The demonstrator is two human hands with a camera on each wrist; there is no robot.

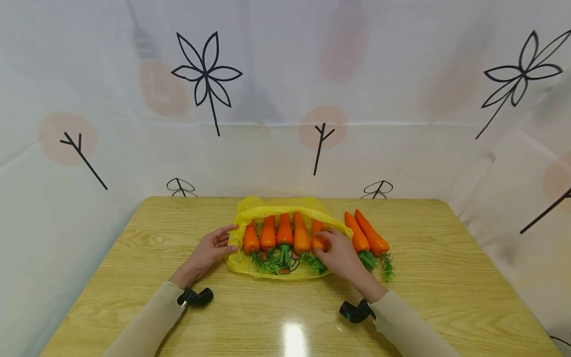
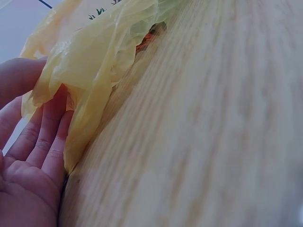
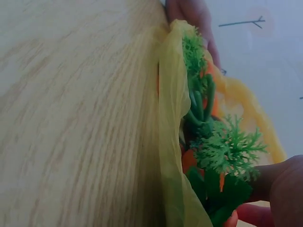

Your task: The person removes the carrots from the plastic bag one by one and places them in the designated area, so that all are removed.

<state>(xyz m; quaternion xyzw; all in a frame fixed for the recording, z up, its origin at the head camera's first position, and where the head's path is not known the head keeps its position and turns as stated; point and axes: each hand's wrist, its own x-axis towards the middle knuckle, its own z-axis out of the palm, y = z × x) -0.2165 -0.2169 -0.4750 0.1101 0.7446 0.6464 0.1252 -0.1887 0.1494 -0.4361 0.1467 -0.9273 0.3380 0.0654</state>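
Observation:
A yellow plastic bag lies on the table with its mouth spread toward me. Several orange toy carrots with green leafy tops sit side by side in it. My left hand holds the bag's left edge, the thin film between thumb and fingers. At the bag's right side, my right hand grips the rightmost carrot inside the mouth. Its leafy top shows beside the thumb in the right wrist view; part of that carrot is hidden by the hand.
Two more carrots lie on the table just right of the bag, close to my right hand. The wooden table ends at the back against a white patterned cloth. Black wrist cameras sit on both wrists.

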